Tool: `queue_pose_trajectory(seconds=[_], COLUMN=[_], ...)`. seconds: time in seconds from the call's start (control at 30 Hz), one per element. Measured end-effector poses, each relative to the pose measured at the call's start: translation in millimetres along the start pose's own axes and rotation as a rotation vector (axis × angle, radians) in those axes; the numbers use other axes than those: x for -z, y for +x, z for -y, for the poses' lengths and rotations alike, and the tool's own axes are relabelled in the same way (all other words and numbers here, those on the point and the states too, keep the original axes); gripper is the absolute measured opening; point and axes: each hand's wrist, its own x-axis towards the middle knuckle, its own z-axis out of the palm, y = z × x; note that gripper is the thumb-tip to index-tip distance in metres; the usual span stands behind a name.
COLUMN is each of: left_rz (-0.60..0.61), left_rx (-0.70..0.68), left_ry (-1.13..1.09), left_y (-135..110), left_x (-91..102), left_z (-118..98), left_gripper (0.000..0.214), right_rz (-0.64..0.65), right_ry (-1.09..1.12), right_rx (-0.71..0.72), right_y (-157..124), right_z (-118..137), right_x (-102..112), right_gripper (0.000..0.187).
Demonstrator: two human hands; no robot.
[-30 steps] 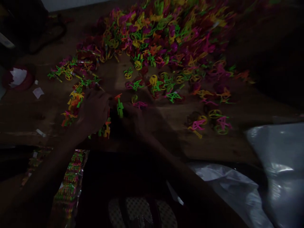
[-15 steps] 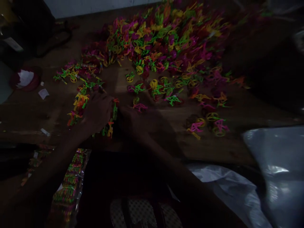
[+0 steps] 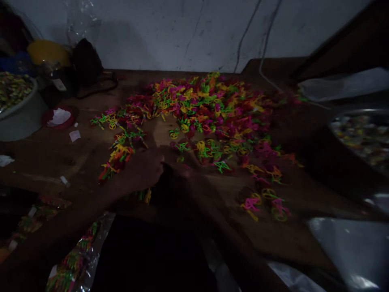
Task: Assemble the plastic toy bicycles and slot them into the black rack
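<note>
My left hand (image 3: 145, 169) is low over the near part of the wooden table, its fingers curled towards the right; shadow hides what they hold. A yellow plastic piece (image 3: 147, 196) shows just below it. Close on its right is my right hand (image 3: 182, 176), very dark and smeared, its fingers not readable. Left of my left hand lies a row of orange and yellow plastic toys (image 3: 118, 156). Beyond both hands spreads a large heap of small bright plastic toy bicycles (image 3: 209, 101). A loose green toy bicycle (image 3: 221, 165) lies to the right.
A tub of small pieces (image 3: 22, 121) and a red dish with paper (image 3: 50, 125) stand at the left. Filled clear plastic packs (image 3: 100, 239) are at the near left. At the right are a wide metal-rimmed container (image 3: 358, 111) and clear plastic bags (image 3: 349, 243). A wall (image 3: 170, 40) rises behind.
The view has tilted up, showing more wall and both side containers. My left hand has shifted right against the toys, now covering the green and orange ones by its fingertips.
</note>
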Motion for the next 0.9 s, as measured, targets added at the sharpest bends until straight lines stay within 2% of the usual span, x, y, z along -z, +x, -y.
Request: queue_pose_trajectory(seconds=[0.07, 0.13, 0.2, 0.27, 0.37, 0.43, 0.5, 0.57, 0.7, 0.8, 0.9], left_rz=[-0.011, -0.014, -0.014, -0.003, -0.002, -0.017, -0.031, -0.047, -0.082, -0.044, -0.018], left_rx=[0.000, 0.013, 0.040, 0.070, 0.078, 0.067, 0.065, 0.052, 0.023, 0.034, 0.052], left_ry=[0.011, 0.018, 0.022, 0.020, 0.008, 0.006, 0.013, 0.023, 0.041, 0.044, 0.059], left_y=[-5.2, -11.5, -17.4, -21.6, -23.6, -22.7, -21.3, -20.3, -20.4, -18.0, -10.5], left_x=[-1.6, -1.2, 0.1, 1.4, 2.4, 2.2, 1.5, 0.3, -0.4, 3.1, 6.4], left_z=[-0.6, -0.9, -0.8, 0.2, 2.7, 4.3, 5.7, 6.9, 7.9, 6.9, 6.4], left_gripper=[0.020, 0.019, 0.019, 0.020, 0.022, 0.022, 0.022, 0.022, 0.024, 0.026, 0.027], right_rz=[-0.019, -0.028, 0.015, 0.110, 0.173, 0.164, 0.142, 0.100, 0.002, -0.062, -0.162], right_ry=[-0.028, -0.072, -0.128, -0.220, -0.281, -0.289, -0.302, -0.299, -0.110, 0.075, 0.151], right_rx=[-0.015, -0.041, -0.078, -0.142, -0.183, -0.192, -0.199, -0.198, -0.203, -0.203, -0.260], right_y=[23.7, 53.3, 81.2, 102.4, 119.0, 121.3, 115.4, 99.5, 44.3, 4.5, -18.5], right_z=[-9.0, -11.9, -8.5, -2.3, 1.0, -4.3, -12.8, -19.4, -14.4, -0.2, 12.0], right_x=[5.4, -0.1, -15.7, -35.7, -56.8, -55.8, -41.0, -17.3, 22.6, 29.7, 26.9], right_gripper=[0.026, 0.024, 0.018, 0.017, 0.016, 0.013, 0.011, 0.010, 0.011, 0.015, 0.019])
